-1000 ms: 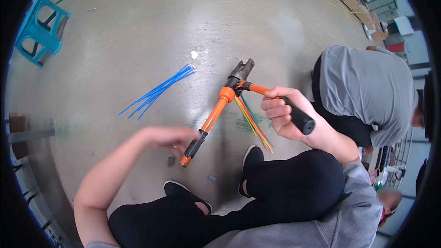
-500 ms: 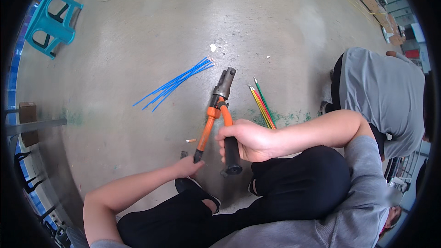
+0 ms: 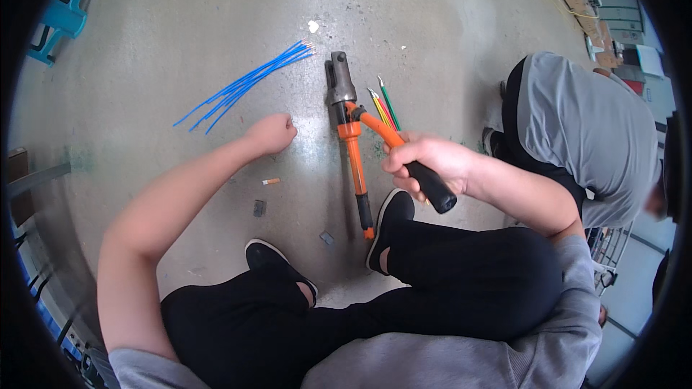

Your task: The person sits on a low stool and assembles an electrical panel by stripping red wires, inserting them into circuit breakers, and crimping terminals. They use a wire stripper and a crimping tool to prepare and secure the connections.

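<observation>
Right hand [image 3: 425, 162]: closed in a full fist around the black grip of the raised handle of the crimping tool [image 3: 353, 144]. That handle is lifted off the floor and swung out to the person's right; the other orange handle lies flat on the concrete floor [image 3: 180, 43], its black grip end just beside the toe of the right shoe [image 3: 386, 227]. The handles are thus seen spread apart, with the grey metal head pointing away from the person and resting on the floor.

Left hand [image 3: 270, 133]: curled into a loose fist, knuckles down near the floor, left of the tool's head and apart from it. Whether anything small is pinched inside cannot be told. The forearm is stretched forward from the lower left, elbow bent outward.

Step judged in hand: the tool is opened, ready for a wire end to be fed into the head. The next move would call for one wire to be brought to the jaws by the left hand, held steady there, and the raised handle pressed down.

Outward: a bundle of blue wires [image 3: 245, 83] is laid on the floor beyond the left hand, ends towards the tool head. A few yellow, green and red wires [image 3: 382, 104] lie just right of the head, partly under the raised handle. Small scraps [image 3: 270, 181] are scattered between hand and shoes. A second person in a grey shirt [image 3: 584, 130] is crouched at the right.
</observation>
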Tool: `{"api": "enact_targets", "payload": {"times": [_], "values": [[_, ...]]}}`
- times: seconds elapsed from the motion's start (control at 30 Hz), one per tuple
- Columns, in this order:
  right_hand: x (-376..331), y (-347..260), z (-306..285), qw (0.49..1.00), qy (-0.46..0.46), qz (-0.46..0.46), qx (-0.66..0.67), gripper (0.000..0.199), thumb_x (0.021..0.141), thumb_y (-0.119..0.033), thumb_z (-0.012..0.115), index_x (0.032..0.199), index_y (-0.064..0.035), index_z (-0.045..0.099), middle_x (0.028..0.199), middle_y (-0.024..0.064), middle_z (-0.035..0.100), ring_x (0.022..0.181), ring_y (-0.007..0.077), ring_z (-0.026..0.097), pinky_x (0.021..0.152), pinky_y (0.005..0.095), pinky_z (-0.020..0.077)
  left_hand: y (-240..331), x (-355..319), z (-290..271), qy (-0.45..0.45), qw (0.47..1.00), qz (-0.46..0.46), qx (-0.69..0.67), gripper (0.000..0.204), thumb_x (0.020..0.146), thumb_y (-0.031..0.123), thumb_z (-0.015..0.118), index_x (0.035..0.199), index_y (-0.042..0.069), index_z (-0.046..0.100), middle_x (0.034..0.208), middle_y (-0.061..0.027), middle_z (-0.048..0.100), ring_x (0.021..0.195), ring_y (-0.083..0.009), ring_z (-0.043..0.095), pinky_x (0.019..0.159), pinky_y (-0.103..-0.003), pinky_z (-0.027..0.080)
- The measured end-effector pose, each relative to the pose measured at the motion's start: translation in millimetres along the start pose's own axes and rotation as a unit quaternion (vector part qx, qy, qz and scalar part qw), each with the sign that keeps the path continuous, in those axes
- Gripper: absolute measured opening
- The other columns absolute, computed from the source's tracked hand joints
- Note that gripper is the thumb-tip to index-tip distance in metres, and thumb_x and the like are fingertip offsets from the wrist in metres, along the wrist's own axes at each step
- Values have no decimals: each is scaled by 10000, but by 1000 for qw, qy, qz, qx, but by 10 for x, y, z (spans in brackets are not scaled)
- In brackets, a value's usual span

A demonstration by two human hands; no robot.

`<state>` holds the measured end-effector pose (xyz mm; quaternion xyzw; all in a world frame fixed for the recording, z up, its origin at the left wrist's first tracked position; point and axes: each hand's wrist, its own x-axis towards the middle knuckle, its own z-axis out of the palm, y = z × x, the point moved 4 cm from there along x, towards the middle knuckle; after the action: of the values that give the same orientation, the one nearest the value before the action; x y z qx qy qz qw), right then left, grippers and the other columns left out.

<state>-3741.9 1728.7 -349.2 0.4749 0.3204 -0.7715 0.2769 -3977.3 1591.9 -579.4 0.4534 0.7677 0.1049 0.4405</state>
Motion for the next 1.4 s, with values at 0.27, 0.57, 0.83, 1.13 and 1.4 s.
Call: {"api": "enact_targets", "payload": {"times": [0.27,0.57,0.83,1.13,1.4], "values": [[188,342,159,991,77,-63,-94,217,925,-108,655,1024,-74,464,721,22,543,530,141,592,456,342,570,223,-413,46,-47,993,30,-105,374,1008,362,577,1017,11,704,917,-162,742,853,-287,719,783,-433,553],[667,479,-788,878,214,-217,-368,504,1115,-450,427,1105,-5,665,748,115,682,716,215,717,703,385,572,1195,-768,281,-275,787,-65,-548,666,1076,603,405,1169,-21,617,879,-159,728,709,-234,691,652,-338,555],[1207,634,-2163,738,437,-216,-467,418,965,-384,652,1117,-3,731,1064,213,764,1043,368,731,943,461,566,1305,-897,216,-294,809,-59,-506,599,1123,538,330,1057,39,653,806,-77,683,605,-145,625,555,-251,487],[1621,318,-2187,771,413,-273,-401,383,928,-399,730,1031,-32,774,971,171,779,916,300,763,843,409,592,1251,-979,160,-275,786,-91,-546,531,1132,501,379,1019,71,669,766,-11,677,600,-78,605,551,-227,476],[1580,266,-2081,753,419,-313,-398,442,996,-450,653,1044,-15,710,892,164,734,889,286,731,860,421,569,1422,-929,221,-291,762,-96,-570,536,1109,533,453,1009,63,690,764,0,651,593,-83,527,566,-236,404]]}}
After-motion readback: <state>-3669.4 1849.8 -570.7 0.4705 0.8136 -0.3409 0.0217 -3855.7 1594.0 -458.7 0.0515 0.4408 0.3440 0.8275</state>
